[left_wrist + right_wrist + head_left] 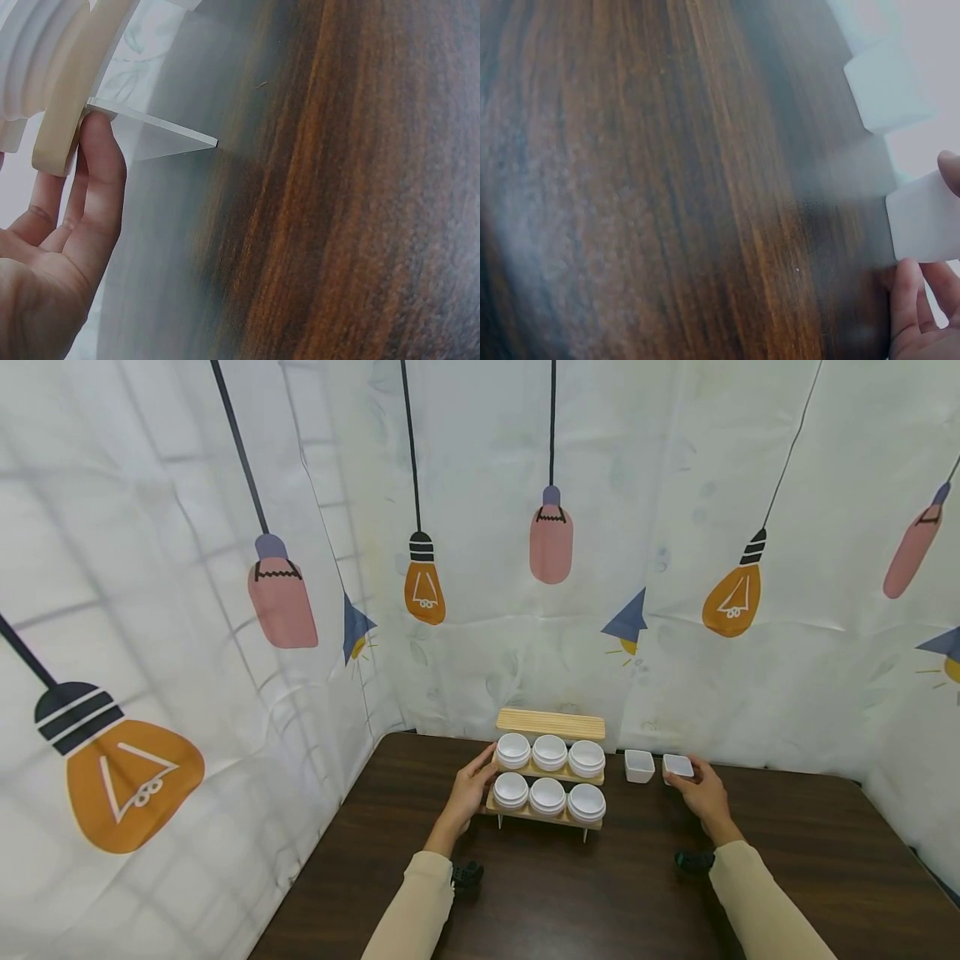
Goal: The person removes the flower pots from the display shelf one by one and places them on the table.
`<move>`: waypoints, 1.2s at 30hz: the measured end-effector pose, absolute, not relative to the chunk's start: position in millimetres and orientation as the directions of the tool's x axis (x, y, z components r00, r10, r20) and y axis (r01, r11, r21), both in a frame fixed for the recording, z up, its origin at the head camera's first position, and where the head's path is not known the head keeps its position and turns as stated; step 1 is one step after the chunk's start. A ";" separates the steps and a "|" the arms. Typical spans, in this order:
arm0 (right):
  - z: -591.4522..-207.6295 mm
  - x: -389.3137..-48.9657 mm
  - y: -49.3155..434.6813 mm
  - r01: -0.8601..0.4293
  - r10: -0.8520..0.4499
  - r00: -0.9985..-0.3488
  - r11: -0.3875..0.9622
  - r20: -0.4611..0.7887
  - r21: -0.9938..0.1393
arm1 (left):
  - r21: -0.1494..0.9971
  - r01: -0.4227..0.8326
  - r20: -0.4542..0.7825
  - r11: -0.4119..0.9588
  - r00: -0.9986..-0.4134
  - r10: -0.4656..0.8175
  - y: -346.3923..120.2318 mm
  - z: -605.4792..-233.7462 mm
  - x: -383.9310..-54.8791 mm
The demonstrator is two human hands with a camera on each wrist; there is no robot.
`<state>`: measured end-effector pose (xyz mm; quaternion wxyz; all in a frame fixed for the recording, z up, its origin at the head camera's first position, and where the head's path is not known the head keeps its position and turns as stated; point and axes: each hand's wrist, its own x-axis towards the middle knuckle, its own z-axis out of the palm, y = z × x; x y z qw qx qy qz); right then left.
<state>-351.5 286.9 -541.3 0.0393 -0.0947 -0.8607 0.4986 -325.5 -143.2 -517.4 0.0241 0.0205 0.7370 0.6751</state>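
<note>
A tiered stand with pale wooden shelves (pixel 552 723) and clear legs holds several round white bowls (pixel 547 795) in two rows; its top shelf bears nothing. My left hand (pixel 468 785) grips the stand's left end. The left wrist view shows its fingers around the end of a wooden shelf (pixel 64 97), beside a clear leg (pixel 161 131). To the right of the stand, my right hand (pixel 703 792) pinches a small white square bowl (pixel 678 766) at the table's back. In the right wrist view, thumb and fingers lie on opposite sides of that bowl (pixel 926 217).
A second white square bowl (pixel 639 767) stands between the stand and the right hand. All of it rests on a dark wooden table (pixel 570 902). Behind and to the left hangs a pale curtain (pixel 465 677) printed with lamps, close to the table's edges.
</note>
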 end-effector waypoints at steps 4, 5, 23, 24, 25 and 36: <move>-541.0 -351.1 286.2 0.125 0.200 -0.979 0.477 -0.031 -0.870 | 0.996 -0.006 -0.011 0.088 -0.998 0.060 -143.0 -517.1 -325.5; -540.8 -351.0 286.1 0.125 0.200 -0.979 0.474 -0.032 -0.872 | 0.996 -0.008 -0.013 0.087 -0.998 0.058 -142.9 -516.9 -325.7; -539.9 -347.0 284.3 0.125 0.203 -0.978 0.436 -0.038 -0.891 | 0.996 -0.009 -0.014 0.083 -0.998 0.057 -142.7 -518.7 -327.4; -539.9 -346.6 284.2 0.126 0.207 -0.978 0.431 -0.038 -0.893 | 0.996 -0.008 -0.013 0.084 -0.998 0.058 -142.8 -518.8 -327.3; -539.7 -345.7 284.1 0.126 0.209 -0.977 0.429 -0.038 -0.895 | 0.996 -0.007 -0.012 0.084 -0.998 0.060 -142.8 -518.8 -327.2; -542.5 -334.4 285.5 0.127 0.214 -0.976 0.426 -0.036 -0.896 | 0.997 -0.010 -0.014 0.080 -0.999 0.051 -143.0 -519.8 -327.6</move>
